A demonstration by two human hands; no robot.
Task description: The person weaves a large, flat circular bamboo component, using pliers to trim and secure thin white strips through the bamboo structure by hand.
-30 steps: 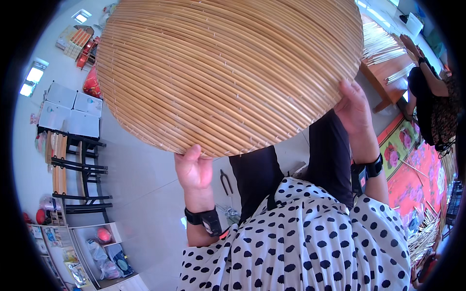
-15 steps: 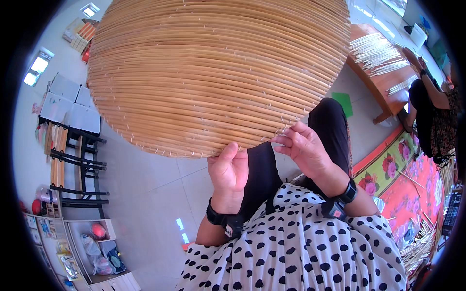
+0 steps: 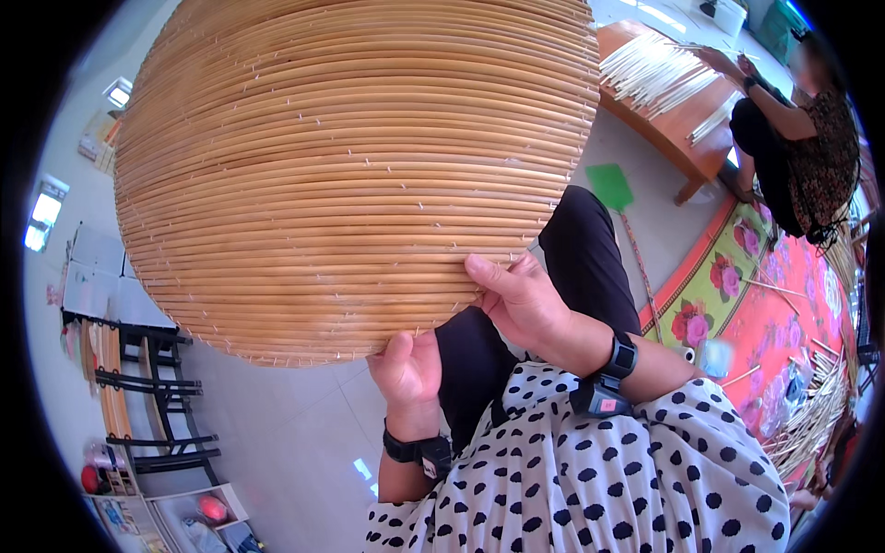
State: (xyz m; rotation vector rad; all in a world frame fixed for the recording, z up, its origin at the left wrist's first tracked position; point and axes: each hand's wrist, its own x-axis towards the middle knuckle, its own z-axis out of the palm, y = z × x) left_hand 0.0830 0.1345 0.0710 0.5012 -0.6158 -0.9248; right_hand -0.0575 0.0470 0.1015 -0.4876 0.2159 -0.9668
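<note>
A large round woven bamboo basket (image 3: pixel 350 166) fills the upper middle of the view, its ribbed outer side facing me. My left hand (image 3: pixel 406 373) grips its lower rim from below, thumb up against the weave. My right hand (image 3: pixel 521 300) holds the rim a little further right, thumb pressed on the outer strips. Both wrists wear dark bands. My polka-dot top and black trousers lie below the basket.
Another person (image 3: pixel 797 138) sits at the upper right by a low wooden table (image 3: pixel 673 111) stacked with bamboo strips. A green swatter (image 3: pixel 613 189) lies on the floor. A red flowered mat (image 3: pixel 765 323) with loose strips is at right. Dark chairs (image 3: pixel 147 405) stand at left.
The basket has turned and shifted left and upward. My right hand came down from the basket's right edge to the lower rim, close beside my left hand.
</note>
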